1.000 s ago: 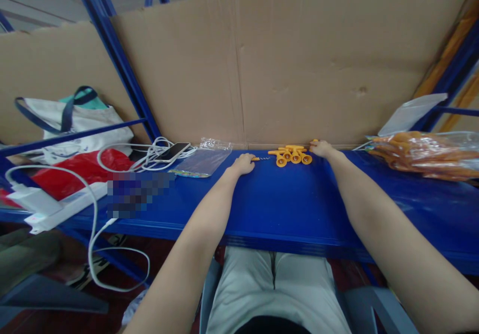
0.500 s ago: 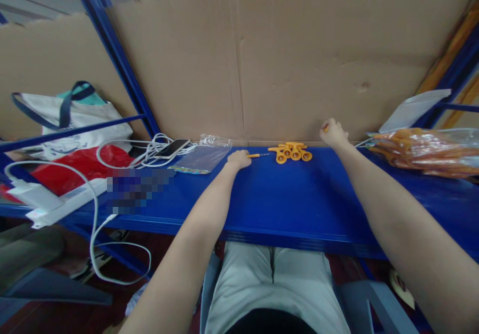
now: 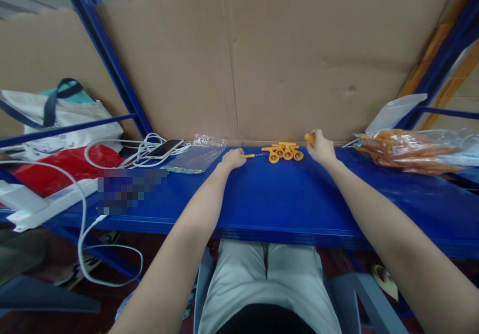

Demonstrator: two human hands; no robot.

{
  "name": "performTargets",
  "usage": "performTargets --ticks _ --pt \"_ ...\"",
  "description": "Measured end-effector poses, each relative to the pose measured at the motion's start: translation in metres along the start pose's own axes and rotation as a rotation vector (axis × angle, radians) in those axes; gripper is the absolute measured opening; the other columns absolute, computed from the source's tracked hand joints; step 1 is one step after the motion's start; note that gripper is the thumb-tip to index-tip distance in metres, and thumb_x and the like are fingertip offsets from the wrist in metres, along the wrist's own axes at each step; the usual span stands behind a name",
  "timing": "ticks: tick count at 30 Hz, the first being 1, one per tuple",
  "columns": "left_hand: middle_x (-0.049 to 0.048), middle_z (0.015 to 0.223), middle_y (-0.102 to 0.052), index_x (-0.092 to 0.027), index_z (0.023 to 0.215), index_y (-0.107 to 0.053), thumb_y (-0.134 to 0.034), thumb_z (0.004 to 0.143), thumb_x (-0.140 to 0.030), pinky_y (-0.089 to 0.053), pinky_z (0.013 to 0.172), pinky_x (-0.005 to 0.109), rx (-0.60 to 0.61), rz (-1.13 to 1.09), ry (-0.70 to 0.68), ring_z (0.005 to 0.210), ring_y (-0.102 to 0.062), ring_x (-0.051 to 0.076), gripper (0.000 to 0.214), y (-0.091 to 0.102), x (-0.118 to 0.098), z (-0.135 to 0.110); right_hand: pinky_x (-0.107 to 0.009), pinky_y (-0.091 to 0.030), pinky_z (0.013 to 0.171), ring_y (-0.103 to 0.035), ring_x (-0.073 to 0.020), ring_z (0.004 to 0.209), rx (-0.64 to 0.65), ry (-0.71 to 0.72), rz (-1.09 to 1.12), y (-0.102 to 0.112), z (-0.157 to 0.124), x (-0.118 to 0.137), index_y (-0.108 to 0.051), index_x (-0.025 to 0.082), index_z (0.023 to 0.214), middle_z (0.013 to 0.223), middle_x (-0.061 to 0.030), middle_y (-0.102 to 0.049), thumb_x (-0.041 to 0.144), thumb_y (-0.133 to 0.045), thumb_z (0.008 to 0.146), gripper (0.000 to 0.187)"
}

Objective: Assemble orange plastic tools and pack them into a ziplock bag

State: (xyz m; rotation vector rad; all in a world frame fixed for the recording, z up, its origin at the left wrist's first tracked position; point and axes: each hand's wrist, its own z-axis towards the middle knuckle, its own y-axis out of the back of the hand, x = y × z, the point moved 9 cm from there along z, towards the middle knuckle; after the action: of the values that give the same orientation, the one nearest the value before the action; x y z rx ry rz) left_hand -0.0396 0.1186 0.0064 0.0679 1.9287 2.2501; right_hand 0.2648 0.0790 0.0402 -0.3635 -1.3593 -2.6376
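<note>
My left hand point(image 3: 232, 159) rests low over the blue tabletop, closed on an orange corkscrew point(image 3: 249, 156). Its ribbed orange shaft and metal spiral stick out to the right from my fingers. My right hand point(image 3: 322, 147) is raised slightly above the table, fingers pinched round an orange plastic piece point(image 3: 310, 139); its full shape is hidden by the hand. Between my hands lies a small cluster of orange plastic parts point(image 3: 287, 153) with bar-like handles and round cupped ends facing me. My right hand is just right of this cluster, apart from the corkscrew.
A clear plastic bag point(image 3: 196, 157) lies left of my left hand, beside a phone point(image 3: 166, 148) and coiled white cables point(image 3: 147, 157). At right is a clear bag of orange parts point(image 3: 404, 152). A cardboard panel point(image 3: 284, 65) stands behind the blue table point(image 3: 277, 204).
My right hand has moved left and lower with its orange piece, closer to the cluster. My left hand keeps its hold on the corkscrew. The camera view has shifted slightly right.
</note>
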Motion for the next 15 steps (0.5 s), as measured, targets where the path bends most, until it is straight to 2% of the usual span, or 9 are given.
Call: performTargets --ticks 3,6,9,15 --pt "0.0088 0.118 -0.071 -0.024 0.117 -0.065 -0.049 0.088 -0.030 -0.052 0.092 0.032 -0.009 0.003 -0.019 0.111 -0.066 0.026 0.034 0.001 -0.006 -0.001 -0.049 -0.045 0.092 -0.063 -0.0358 0.111 0.064 0.063 -0.116 -0.004 -0.003 0.011 -0.043 0.015 0.137 0.129 -0.0189 -0.063 0.024 -0.040 0.089 0.049" --pt "0.0094 0.117 -0.071 -0.023 0.119 -0.064 -0.051 0.087 -0.029 -0.051 0.092 0.033 -0.012 0.000 -0.049 0.111 -0.066 0.027 0.035 -0.001 -0.015 -0.001 -0.045 -0.049 0.088 -0.064 -0.0352 0.111 0.099 0.055 -0.168 -0.006 -0.005 0.011 -0.045 0.015 0.139 0.128 -0.0195 -0.064 0.024 -0.041 0.092 0.048" --pt "0.0095 0.117 -0.072 -0.023 0.118 -0.065 -0.051 0.087 -0.029 -0.051 0.093 0.033 -0.019 -0.008 -0.068 0.111 -0.066 0.027 0.034 -0.003 -0.022 -0.001 -0.042 -0.050 0.090 -0.064 -0.0330 0.112 0.095 0.072 -0.157 -0.008 -0.003 0.010 -0.049 0.013 0.136 0.128 -0.0194 -0.064 0.023 -0.042 0.092 0.046" --pt "0.0092 0.116 -0.071 -0.023 0.117 -0.065 -0.055 0.086 -0.028 -0.051 0.092 0.033 -0.030 -0.067 -0.071 0.111 -0.066 0.027 0.033 -0.004 -0.027 0.000 -0.042 -0.049 0.095 -0.064 -0.0323 0.110 0.083 0.086 -0.081 -0.015 0.003 0.004 -0.057 0.011 0.126 0.124 -0.0197 -0.064 0.016 -0.048 0.085 0.043"
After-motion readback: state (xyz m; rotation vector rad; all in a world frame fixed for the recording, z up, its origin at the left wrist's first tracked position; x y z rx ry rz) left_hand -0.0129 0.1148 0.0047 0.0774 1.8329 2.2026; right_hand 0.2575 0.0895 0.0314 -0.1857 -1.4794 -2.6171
